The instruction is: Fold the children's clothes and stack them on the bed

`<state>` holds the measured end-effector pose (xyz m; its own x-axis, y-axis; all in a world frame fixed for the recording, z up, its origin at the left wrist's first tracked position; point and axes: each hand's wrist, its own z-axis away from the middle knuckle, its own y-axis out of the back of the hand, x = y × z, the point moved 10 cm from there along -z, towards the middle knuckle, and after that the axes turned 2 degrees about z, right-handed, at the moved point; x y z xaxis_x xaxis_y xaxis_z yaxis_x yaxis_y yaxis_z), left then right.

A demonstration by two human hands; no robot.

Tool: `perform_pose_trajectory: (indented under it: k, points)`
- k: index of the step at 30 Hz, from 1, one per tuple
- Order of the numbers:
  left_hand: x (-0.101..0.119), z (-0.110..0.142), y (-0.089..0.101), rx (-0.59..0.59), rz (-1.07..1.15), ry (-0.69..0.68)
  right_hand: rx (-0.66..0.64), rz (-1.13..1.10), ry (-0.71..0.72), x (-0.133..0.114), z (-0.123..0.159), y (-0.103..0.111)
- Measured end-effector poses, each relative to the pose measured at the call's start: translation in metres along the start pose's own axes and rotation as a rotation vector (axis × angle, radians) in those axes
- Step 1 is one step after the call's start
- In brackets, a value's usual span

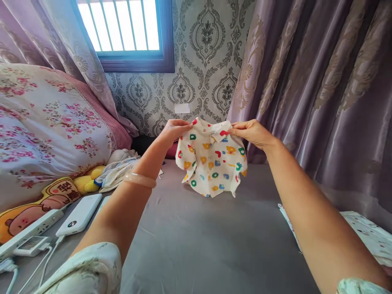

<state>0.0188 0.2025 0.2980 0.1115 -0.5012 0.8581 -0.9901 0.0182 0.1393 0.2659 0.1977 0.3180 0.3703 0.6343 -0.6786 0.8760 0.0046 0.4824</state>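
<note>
A small white shirt [211, 159] with a collar and colourful printed shapes hangs spread out at the middle of the head view, above the grey bed sheet [214, 241]. My left hand [177, 130] pinches it at the left shoulder beside the collar. On the opposite shoulder, the fingers of my right hand [251, 132] are closed on the cloth. Both arms reach forward, and a pale bangle [140, 179] circles the left forearm.
At left lie a floral quilt [55, 118], a yellow plush toy [88, 179], crumpled clothes [118, 169], a power strip [30, 232] and a white power bank [80, 214] with cables. Folded printed cloth [367, 232] rests at right. Purple curtains [306, 81] hang behind.
</note>
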Motion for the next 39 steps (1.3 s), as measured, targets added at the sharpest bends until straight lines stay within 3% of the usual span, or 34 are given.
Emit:
perform_pose_trajectory:
  k: [3,7,11,21,27,31,35,39]
  points:
    - [-0.001,-0.004,-0.007,-0.065,0.093,0.003,-0.038,-0.062,-0.06,0.007,-0.001,-0.004]
    - [-0.009,-0.014,0.012,0.145,0.013,-0.059,0.109,-0.031,-0.077,0.02,-0.005,0.005]
    - [-0.023,-0.021,0.017,0.24,-0.068,-0.075,0.158,0.06,-0.008,0.026,-0.008,0.004]
    - [-0.01,-0.006,0.014,0.356,-0.351,-0.197,0.309,0.434,0.155,0.003,0.001,0.004]
    - [0.022,0.025,0.012,0.507,-0.718,-0.335,0.404,0.732,0.281,-0.027,0.027,0.004]
    - [0.052,0.056,0.009,0.54,-0.893,-0.461,0.423,0.884,0.305,-0.047,0.051,0.007]
    - [0.083,0.09,0.014,0.571,-0.943,-0.534,0.396,0.907,0.329,-0.073,0.075,0.011]
    - [0.122,0.131,0.016,0.582,-0.953,-0.587,0.374,0.789,0.341,-0.108,0.1,0.021]
